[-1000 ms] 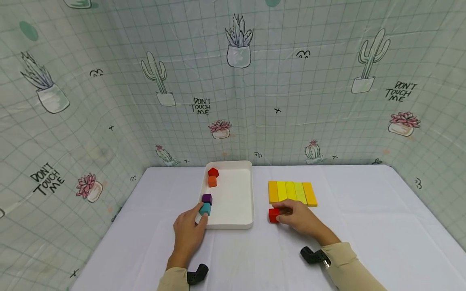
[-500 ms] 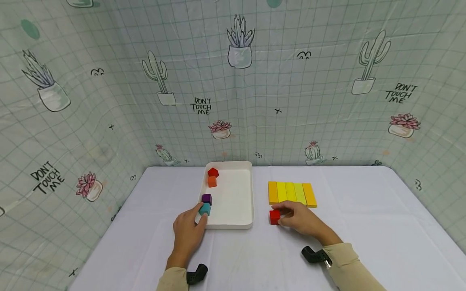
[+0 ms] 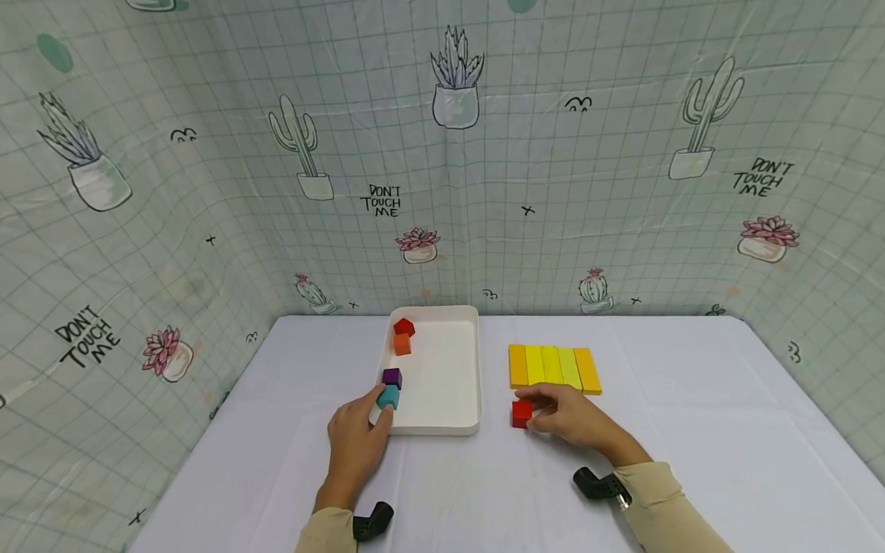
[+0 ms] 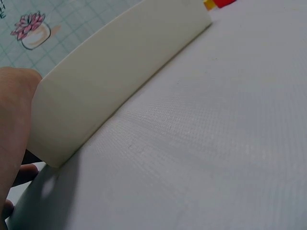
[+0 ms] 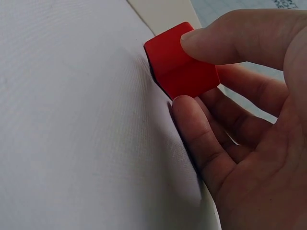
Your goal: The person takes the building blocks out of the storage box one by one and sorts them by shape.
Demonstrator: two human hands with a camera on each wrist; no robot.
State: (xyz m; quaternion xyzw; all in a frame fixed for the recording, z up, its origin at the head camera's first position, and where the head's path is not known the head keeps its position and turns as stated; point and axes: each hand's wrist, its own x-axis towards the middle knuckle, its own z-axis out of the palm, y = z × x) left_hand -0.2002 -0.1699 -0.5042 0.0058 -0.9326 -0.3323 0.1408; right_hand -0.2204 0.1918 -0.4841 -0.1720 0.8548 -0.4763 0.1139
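Note:
My right hand (image 3: 570,415) pinches a red block (image 3: 522,415) at the table, just in front of a row of yellow and orange-yellow flat blocks (image 3: 551,367). In the right wrist view the thumb lies on the red block (image 5: 180,62), with fingers behind it. My left hand (image 3: 359,442) holds the near left corner of a white tray (image 3: 442,428), with the thumb at the rim in the left wrist view. Close to that thumb and index finger, inside the tray, sits a teal block (image 3: 389,397); a purple block (image 3: 392,377) is behind it.
Farther back along the tray's left side lie an orange block (image 3: 402,344) and a red pentagon-shaped block (image 3: 404,328). A white cloth (image 3: 456,491) covers the table. Behind it hangs a grid-patterned cloth (image 3: 484,169) with plant drawings.
The red block and my right hand have shifted very slightly toward me and to the right. My left hand and the tray look nearly the same.

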